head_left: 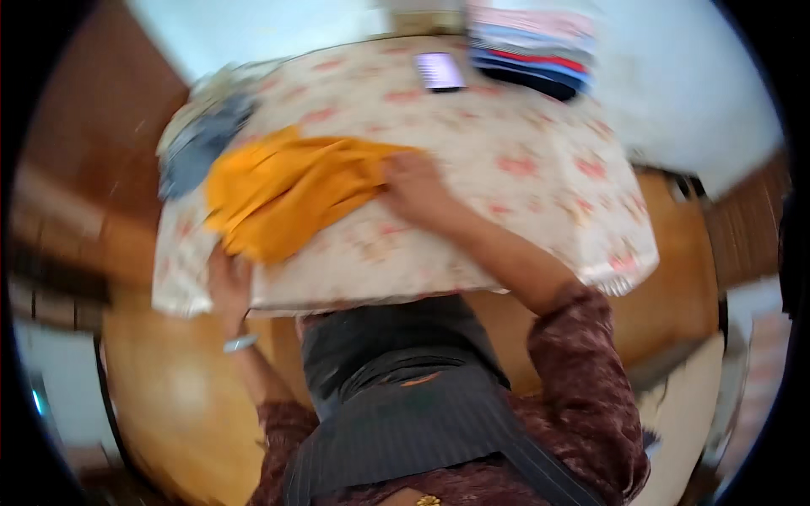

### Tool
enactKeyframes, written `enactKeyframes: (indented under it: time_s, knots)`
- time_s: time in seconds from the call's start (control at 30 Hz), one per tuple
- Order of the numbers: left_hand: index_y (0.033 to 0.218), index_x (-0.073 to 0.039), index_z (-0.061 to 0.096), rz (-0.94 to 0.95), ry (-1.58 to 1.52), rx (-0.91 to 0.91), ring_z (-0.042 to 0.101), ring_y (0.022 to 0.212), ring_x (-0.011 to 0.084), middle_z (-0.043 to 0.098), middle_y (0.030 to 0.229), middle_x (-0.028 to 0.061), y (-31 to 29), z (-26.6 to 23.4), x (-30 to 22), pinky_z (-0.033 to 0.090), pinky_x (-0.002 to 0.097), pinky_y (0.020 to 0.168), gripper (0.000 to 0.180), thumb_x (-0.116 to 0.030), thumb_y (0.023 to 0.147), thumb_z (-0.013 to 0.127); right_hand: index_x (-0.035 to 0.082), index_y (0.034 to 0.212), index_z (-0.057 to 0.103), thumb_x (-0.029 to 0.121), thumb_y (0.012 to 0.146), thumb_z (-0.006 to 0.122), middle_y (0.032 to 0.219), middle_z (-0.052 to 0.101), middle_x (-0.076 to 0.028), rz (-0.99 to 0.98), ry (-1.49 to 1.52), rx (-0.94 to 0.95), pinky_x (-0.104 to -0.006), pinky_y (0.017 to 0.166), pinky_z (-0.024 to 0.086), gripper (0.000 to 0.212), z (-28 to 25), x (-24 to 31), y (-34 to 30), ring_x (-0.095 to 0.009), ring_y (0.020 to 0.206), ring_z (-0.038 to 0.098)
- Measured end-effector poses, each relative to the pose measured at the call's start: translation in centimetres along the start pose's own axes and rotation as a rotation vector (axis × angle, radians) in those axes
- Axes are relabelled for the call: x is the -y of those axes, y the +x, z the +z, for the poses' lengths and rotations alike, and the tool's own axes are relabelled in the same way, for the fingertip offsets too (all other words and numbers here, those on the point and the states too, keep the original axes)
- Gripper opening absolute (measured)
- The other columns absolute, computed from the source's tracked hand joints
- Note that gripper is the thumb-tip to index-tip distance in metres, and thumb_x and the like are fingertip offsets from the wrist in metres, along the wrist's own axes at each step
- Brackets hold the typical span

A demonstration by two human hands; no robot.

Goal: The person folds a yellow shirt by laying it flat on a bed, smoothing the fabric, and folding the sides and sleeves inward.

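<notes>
over the worktop [540,207], the right hand [415,187] grips the orange cloth [291,190]; whether the left hand [229,282], at its near left edge, grips is unclear.

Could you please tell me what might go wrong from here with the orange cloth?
The orange cloth lies bunched, so creases could set if the right hand pulls unevenly. 
The blue-grey clothes lie close beside it at the table's left edge, so a sideways push might send them off. 
A wide sweep might also bump the phone near the folded stack.
</notes>
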State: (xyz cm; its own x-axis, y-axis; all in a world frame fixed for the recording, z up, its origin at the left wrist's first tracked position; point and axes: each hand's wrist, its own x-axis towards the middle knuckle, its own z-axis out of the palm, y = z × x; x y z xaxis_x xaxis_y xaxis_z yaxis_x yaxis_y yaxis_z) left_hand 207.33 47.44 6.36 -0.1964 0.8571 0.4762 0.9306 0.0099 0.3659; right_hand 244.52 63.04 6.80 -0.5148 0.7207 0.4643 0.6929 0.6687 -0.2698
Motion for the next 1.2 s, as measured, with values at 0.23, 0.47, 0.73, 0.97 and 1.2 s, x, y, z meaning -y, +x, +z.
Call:
enactKeyframes:
  time_s: [0.23,0.47,0.73,0.97,1.2]
  knots:
    - [0.130,0.000,0.053,0.003,0.155,-0.091,0.050,0.123,0.0347,0.056,0.131,0.0187,-0.5,-1.6,-1.5,0.037,0.0425,0.107,0.063,-0.042,0.084,0.066,0.001,0.126,0.053,0.028,0.085,0.064,0.130,0.052,-0.018,-0.073,0.047,0.043,-0.0459,0.105,0.033,0.050,-2.3,1.1,-0.4,-0.035,0.125,0.045]
    - [0.134,-0.002,0.049,0.007,-0.006,-0.179,0.051,0.120,0.0365,0.057,0.128,0.0193,-1.6,-3.0,-1.9,0.040,0.0448,0.103,0.070,-0.042,0.080,0.069,-0.001,0.124,0.054,0.017,0.085,0.065,0.128,0.053,-0.020,-0.139,0.103,-0.016,-0.0448,0.104,0.036,0.045,-2.3,1.6,-1.0,-0.037,0.120,0.048]
    - [0.138,-0.001,0.045,-0.026,-0.152,-0.037,0.040,0.131,0.0431,0.043,0.138,0.0304,-1.8,-3.0,-8.6,0.034,0.0449,0.110,0.086,-0.053,0.076,0.071,-0.004,0.120,0.057,0.007,0.087,0.061,0.117,0.059,-0.021,-0.156,0.098,-0.050,-0.0414,0.097,0.043,0.036,-2.8,1.1,-1.2,-0.037,0.109,0.055]
    - [0.112,-0.005,0.063,0.034,0.071,0.095,0.056,0.109,0.0350,0.062,0.111,0.0145,0.2,-0.5,-9.0,0.049,0.0444,0.086,0.037,-0.025,0.082,0.063,-0.004,0.120,0.058,-0.004,0.087,0.057,0.106,0.060,-0.016,-0.062,0.253,0.003,-0.0363,0.089,0.046,0.033,-3.1,1.4,-0.9,-0.030,0.100,0.059]
    - [0.090,-0.005,0.061,-0.021,-0.253,-0.270,0.062,0.077,0.0341,0.064,0.083,0.0142,4.2,-4.6,-8.0,0.049,0.0427,0.068,0.012,-0.015,0.089,0.054,-0.003,0.121,0.058,-0.001,0.093,0.051,0.111,0.063,-0.012,0.082,0.358,-0.065,-0.0316,0.088,0.048,0.029,-3.1,-0.2,-0.7,-0.022,0.099,0.061]
